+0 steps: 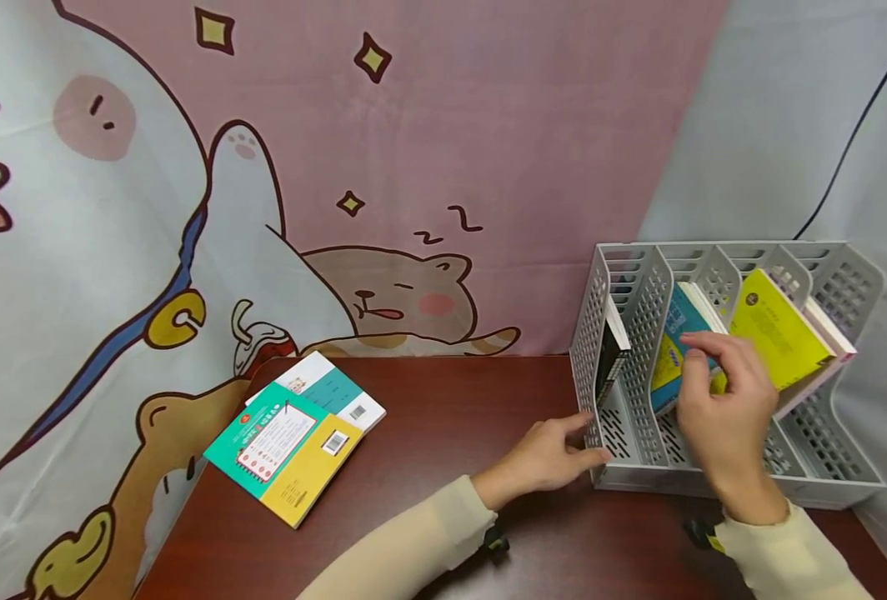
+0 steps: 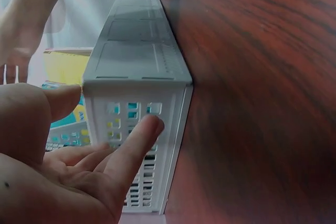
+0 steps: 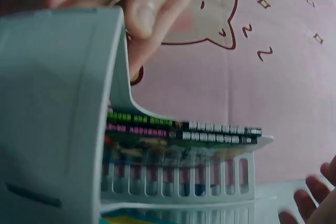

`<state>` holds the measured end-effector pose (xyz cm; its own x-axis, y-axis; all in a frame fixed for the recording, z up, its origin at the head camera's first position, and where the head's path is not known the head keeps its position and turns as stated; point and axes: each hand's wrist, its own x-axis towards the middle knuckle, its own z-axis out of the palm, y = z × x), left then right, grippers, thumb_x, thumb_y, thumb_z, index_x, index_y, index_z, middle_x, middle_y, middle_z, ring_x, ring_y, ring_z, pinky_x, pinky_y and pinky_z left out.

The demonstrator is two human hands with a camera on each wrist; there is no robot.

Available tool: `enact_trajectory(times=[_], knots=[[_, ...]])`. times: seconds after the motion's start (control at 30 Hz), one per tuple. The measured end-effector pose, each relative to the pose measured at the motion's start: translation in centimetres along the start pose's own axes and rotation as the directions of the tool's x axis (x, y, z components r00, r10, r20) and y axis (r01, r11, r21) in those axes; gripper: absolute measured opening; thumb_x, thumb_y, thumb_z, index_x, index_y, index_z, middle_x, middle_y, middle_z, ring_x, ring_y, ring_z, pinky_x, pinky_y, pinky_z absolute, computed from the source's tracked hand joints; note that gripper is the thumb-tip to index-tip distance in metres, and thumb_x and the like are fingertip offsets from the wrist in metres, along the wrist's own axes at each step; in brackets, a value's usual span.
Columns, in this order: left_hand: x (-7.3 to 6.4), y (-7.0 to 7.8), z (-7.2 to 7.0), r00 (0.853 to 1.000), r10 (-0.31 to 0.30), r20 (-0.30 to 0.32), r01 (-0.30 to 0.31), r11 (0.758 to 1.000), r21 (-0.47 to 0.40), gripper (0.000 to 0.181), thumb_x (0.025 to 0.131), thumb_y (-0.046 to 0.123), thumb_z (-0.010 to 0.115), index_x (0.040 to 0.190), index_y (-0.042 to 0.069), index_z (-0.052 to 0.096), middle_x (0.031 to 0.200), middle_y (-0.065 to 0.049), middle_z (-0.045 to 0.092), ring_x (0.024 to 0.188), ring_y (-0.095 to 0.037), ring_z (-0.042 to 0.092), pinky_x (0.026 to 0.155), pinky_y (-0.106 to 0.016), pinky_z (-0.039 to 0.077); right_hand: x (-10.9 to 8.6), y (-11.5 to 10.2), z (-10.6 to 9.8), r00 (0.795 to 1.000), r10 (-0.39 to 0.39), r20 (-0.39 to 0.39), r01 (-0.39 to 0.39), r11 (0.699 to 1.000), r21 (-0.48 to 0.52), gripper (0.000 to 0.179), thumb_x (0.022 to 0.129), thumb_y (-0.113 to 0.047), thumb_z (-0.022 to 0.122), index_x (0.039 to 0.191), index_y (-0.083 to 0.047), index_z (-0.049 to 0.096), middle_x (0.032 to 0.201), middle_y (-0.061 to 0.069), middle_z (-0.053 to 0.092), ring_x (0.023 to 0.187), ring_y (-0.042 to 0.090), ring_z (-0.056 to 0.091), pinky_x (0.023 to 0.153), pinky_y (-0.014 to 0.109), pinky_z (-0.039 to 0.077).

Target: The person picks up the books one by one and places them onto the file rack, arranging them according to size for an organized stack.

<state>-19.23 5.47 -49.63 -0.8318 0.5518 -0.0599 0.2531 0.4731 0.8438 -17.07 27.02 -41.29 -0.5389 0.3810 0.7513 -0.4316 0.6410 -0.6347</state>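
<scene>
A grey plastic file organizer (image 1: 736, 483) with slotted walls stands on the right of the table. My left hand (image 1: 537, 458) holds its front left corner, thumb at the front edge and fingers along the outer side wall (image 2: 123, 129). Above the middle compartments, my right hand (image 1: 729, 408) is raised with bent, loose fingers and nothing in them. Thin dark books (image 3: 184, 132) lean in the leftmost compartment. A blue and yellow book (image 1: 679, 321) stands in the compartment beside it. Farther right leans a bright yellow book (image 1: 777, 325), with a pale pink-edged book (image 1: 826, 333) behind it.
Two books lie overlapping at the table's left: a green and yellow one (image 1: 286, 450) on top of a white and teal one (image 1: 346, 396). Behind the brown table (image 1: 443, 408) hangs a cartoon-printed cloth (image 1: 548, 150). A black cable (image 1: 856, 129) hangs at the back right.
</scene>
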Motion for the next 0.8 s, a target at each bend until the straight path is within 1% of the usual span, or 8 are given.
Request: enact_trajectory(times=[0.13,0.23,0.3,0.37,0.5,0.6,0.7,0.8], knots=[[-0.5,-0.2,-0.9,0.999,0.027,-0.029,-0.028,0.998,-0.059,0.046,0.105,0.038,0.076,0.147,0.021,0.073,0.106,0.002,0.086,0.072,0.003,0.072,0.069,-0.016,0.055,-1.8,-0.7,0.2,0.987,0.001,0.160,-0.008,0.999,0.044,0.020,0.106,-0.004,0.064,0.108,-0.005,0.084,0.095,0.005,0.078,0.083,-0.008,0.068,0.075,0.006,0.050],[-1.1,-0.4,-1.9,0.998,0.039,-0.041,-0.045,0.988,-0.146,0.034,0.107,0.032,0.074,0.135,0.014,0.079,0.106,-0.004,0.086,0.078,-0.010,0.080,0.066,-0.018,0.059,-3.3,-1.3,0.8,0.946,0.004,0.325,-0.029,0.997,0.072,0.020,0.105,0.001,0.066,0.108,-0.010,0.083,0.087,0.000,0.078,0.072,-0.004,0.069,0.065,0.009,0.052],[-1.5,-0.5,-2.6,0.998,0.039,-0.043,-0.046,0.981,-0.189,0.029,0.108,0.030,0.072,0.130,0.012,0.080,0.099,-0.009,0.086,0.078,-0.021,0.083,0.064,-0.021,0.061,-4.4,-1.7,1.2,0.900,0.018,0.436,-0.065,0.994,0.093,0.022,0.105,0.002,0.066,0.109,-0.012,0.082,0.085,0.000,0.078,0.070,0.000,0.070,0.063,0.012,0.055],[-2.0,-0.9,-3.5,0.998,0.037,-0.056,-0.048,0.978,-0.202,0.025,0.109,0.030,0.071,0.125,0.013,0.081,0.095,-0.012,0.086,0.078,-0.023,0.084,0.064,-0.023,0.062,-5.5,-2.2,1.8,0.850,0.041,0.526,-0.120,0.986,0.118,0.020,0.106,0.001,0.066,0.111,-0.012,0.081,0.085,0.002,0.079,0.070,0.003,0.072,0.065,0.017,0.059],[-3.0,-1.7,-5.2,0.996,0.046,-0.082,-0.063,0.974,-0.216,0.023,0.110,0.031,0.069,0.122,0.016,0.081,0.100,-0.014,0.086,0.079,-0.022,0.084,0.071,-0.034,0.068,-7.3,-3.1,3.2,0.754,0.064,0.654,-0.222,0.962,0.162,0.017,0.108,-0.001,0.066,0.112,-0.011,0.079,0.086,0.004,0.078,0.072,0.008,0.076,0.065,0.026,0.063],[-4.0,-2.5,-6.6,0.994,0.047,-0.103,-0.069,0.971,-0.227,0.023,0.111,0.029,0.067,0.123,0.014,0.081,0.105,-0.012,0.085,0.084,-0.027,0.084,0.077,-0.046,0.070,-8.5,-3.7,4.4,0.678,0.058,0.733,-0.271,0.947,0.175,0.015,0.109,-0.004,0.065,0.111,-0.011,0.079,0.087,0.004,0.078,0.072,0.009,0.075,0.065,0.028,0.062],[-5.4,-3.5,-8.1,0.990,0.037,-0.133,-0.066,0.973,-0.222,0.024,0.111,0.027,0.067,0.124,0.012,0.081,0.107,-0.009,0.085,0.086,-0.032,0.085,0.079,-0.051,0.069,-9.7,-4.6,5.7,0.582,0.074,0.810,-0.356,0.919,0.172,0.014,0.110,-0.006,0.065,0.113,-0.008,0.078,0.090,0.010,0.078,0.072,0.011,0.075,0.065,0.031,0.064],[-6.8,-4.6,-9.6,0.986,0.025,-0.163,-0.061,0.974,-0.216,0.026,0.111,0.029,0.068,0.126,0.011,0.080,0.115,-0.013,0.084,0.088,-0.036,0.085,0.079,-0.050,0.069,-10.7,-5.3,7.0,0.490,0.105,0.865,-0.454,0.878,0.151,0.015,0.110,-0.007,0.064,0.117,-0.003,0.077,0.094,0.018,0.077,0.071,0.015,0.075,0.064,0.034,0.065]])
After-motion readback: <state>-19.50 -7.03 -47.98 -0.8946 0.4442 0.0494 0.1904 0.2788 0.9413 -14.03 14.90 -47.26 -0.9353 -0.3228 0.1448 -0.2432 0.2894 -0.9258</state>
